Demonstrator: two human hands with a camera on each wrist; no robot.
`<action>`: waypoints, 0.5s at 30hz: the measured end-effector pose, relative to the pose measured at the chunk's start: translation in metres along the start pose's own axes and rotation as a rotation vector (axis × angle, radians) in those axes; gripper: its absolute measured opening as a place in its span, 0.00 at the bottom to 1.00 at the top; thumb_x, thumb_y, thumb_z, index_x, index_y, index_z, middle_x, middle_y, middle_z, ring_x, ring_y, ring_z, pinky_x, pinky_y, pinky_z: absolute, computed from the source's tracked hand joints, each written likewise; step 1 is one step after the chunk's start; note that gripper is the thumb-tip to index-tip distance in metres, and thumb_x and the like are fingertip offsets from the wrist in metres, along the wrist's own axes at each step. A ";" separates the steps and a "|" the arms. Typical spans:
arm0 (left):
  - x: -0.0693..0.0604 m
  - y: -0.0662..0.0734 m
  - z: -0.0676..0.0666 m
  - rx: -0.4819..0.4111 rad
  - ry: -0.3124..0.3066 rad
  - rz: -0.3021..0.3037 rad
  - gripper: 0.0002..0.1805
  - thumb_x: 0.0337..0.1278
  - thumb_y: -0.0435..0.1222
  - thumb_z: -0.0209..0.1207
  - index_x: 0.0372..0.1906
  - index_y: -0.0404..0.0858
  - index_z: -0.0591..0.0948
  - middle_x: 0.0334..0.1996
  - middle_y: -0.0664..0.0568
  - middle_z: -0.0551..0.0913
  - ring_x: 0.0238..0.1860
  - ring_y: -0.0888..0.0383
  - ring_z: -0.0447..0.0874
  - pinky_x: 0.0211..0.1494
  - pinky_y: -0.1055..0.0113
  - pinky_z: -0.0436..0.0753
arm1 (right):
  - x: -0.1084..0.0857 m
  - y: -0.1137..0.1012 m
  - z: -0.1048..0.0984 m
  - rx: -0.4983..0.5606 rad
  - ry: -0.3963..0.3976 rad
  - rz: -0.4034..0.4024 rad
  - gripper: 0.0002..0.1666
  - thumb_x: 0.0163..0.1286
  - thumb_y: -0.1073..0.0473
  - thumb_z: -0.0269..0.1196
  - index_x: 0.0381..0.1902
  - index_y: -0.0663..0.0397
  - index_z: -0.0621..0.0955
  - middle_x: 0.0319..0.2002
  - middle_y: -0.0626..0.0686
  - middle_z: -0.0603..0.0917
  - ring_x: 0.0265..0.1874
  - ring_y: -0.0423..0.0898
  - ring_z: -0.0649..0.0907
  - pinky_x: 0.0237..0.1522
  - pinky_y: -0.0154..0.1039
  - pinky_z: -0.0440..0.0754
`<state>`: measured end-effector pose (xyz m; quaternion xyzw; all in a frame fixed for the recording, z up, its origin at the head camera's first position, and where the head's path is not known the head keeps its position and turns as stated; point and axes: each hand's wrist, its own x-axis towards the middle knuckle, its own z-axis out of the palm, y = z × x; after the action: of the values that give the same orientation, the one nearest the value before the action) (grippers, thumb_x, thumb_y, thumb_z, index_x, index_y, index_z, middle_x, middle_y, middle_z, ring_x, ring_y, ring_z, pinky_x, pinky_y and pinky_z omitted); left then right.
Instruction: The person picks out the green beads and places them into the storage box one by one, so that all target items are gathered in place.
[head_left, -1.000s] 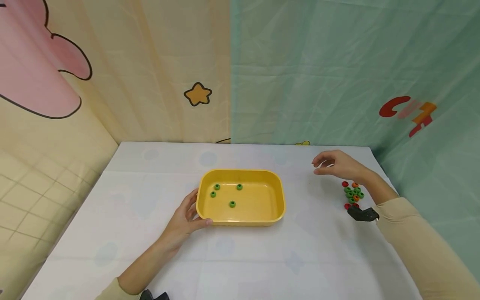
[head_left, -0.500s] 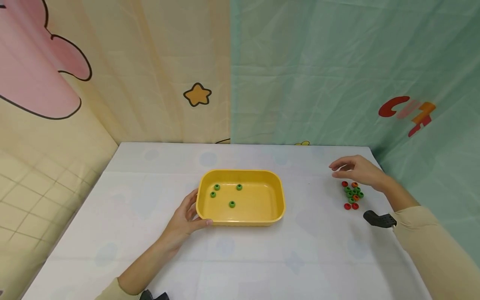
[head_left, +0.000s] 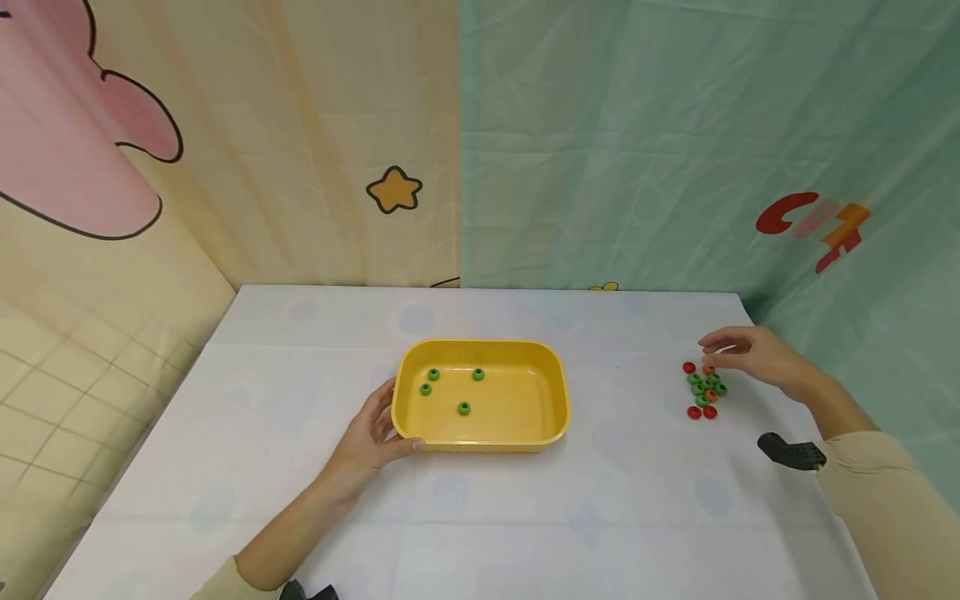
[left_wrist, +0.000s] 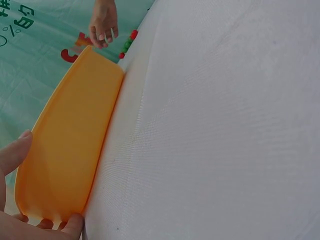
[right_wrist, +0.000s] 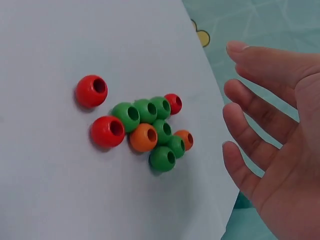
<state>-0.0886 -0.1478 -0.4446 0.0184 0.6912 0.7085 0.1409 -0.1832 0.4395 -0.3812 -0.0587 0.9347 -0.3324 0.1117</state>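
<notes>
A shallow yellow tray [head_left: 521, 408] sits on the table with several green beads [head_left: 464, 408] spread inside it. My left hand [head_left: 371, 440] grips its left end, thumb along the near rim and fingers around the side; in the left wrist view the fingertips touch the tray wall [left_wrist: 70, 130]. At the right, a cluster of green, orange and red beads [head_left: 709, 383] lies on the cloth. Just above its far edge hovers my right hand [head_left: 757, 357], holding nothing. In the right wrist view the fingers are loosely bent, apart from the beads [right_wrist: 145, 111].
A white patterned cloth [head_left: 300, 417] covers the table. Printed curtains [head_left: 600, 150] hang along its back and right edges, close behind the right hand. Tan sleeves [head_left: 885, 500] cover both forearms, and a black wrist mount [head_left: 791, 452] sticks out near the right wrist.
My right hand has moved right and toward me, from between the tray and the loose beads to over the cluster's far edge. The left hand and tray have stayed put.
</notes>
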 end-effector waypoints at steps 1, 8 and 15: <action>0.000 0.000 0.000 0.000 0.001 -0.001 0.57 0.54 0.28 0.75 0.83 0.46 0.53 0.80 0.50 0.56 0.79 0.46 0.54 0.73 0.64 0.68 | -0.001 0.003 0.000 -0.003 0.005 0.010 0.30 0.76 0.49 0.66 0.64 0.66 0.79 0.58 0.64 0.82 0.49 0.45 0.82 0.53 0.46 0.81; 0.000 -0.001 0.000 -0.001 0.002 0.001 0.56 0.55 0.27 0.74 0.83 0.46 0.53 0.80 0.50 0.56 0.79 0.46 0.54 0.73 0.63 0.68 | -0.011 0.029 -0.001 -0.001 -0.011 0.061 0.32 0.77 0.47 0.64 0.66 0.67 0.77 0.59 0.66 0.81 0.56 0.60 0.78 0.49 0.43 0.81; 0.000 0.000 0.000 -0.003 0.002 -0.001 0.56 0.55 0.27 0.74 0.83 0.46 0.53 0.80 0.49 0.56 0.79 0.46 0.54 0.73 0.63 0.68 | -0.018 0.054 0.004 0.037 -0.029 0.136 0.35 0.75 0.45 0.65 0.67 0.67 0.77 0.63 0.71 0.77 0.57 0.62 0.77 0.46 0.41 0.83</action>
<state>-0.0888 -0.1475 -0.4447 0.0171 0.6902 0.7097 0.1405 -0.1671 0.4819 -0.4156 0.0024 0.9284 -0.3405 0.1487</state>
